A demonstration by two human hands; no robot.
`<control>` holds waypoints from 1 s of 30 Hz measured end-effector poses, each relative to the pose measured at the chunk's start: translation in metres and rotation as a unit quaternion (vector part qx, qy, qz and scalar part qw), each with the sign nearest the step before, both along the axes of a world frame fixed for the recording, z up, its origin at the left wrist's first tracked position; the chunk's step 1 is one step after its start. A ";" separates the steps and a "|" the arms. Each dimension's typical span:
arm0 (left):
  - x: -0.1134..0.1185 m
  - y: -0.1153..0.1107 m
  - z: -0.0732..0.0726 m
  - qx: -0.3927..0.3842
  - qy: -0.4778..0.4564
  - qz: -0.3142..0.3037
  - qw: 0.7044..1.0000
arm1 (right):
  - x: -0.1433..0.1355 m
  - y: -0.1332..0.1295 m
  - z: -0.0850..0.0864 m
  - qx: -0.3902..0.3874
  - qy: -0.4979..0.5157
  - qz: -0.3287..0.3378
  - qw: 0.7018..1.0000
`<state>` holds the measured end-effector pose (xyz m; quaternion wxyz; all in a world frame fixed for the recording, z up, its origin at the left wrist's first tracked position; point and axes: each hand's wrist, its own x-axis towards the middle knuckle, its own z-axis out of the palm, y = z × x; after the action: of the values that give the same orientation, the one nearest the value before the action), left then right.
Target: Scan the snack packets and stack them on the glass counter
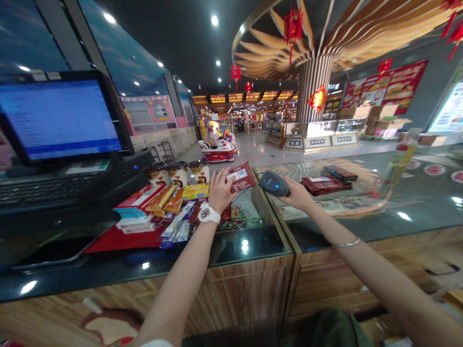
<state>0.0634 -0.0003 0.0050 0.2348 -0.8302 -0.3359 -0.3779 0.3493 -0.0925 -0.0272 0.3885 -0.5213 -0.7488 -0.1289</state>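
My left hand [221, 188], with a white watch at the wrist, grips a dark red snack packet [242, 177] whose white barcode label faces up. In my right hand [297, 193] is a dark barcode scanner [272, 183] showing a small blue light, its head pointed toward the packet with a small gap between them. Below and left of my left hand lie a yellow box [196, 192], orange snack packets [161, 200] and blue-and-white sachets [178, 225]. More dark red packets [323, 184] lie on the glass counter beyond my right hand.
A monitor [61, 118] and keyboard [47, 190] stand at the left. Several lidded cups [177, 172] line the back of the goods. A dark tablet-like device [56, 251] lies near the front edge. A bottle [400, 156] stands at the right on the glass counter [361, 221].
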 end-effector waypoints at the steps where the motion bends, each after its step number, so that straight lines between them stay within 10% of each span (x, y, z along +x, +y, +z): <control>1: 0.000 -0.001 0.000 0.000 0.003 0.000 1.000 | -0.001 -0.001 0.001 0.006 0.004 0.004 1.000; 30: -0.001 -0.004 0.002 0.001 0.030 0.042 0.999 | -0.005 -0.004 0.004 0.033 0.003 0.024 0.999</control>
<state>0.0624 -0.0046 0.0067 0.2609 -0.8260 -0.3628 -0.3434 0.3447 -0.0966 -0.0233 0.4106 -0.4907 -0.7551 -0.1430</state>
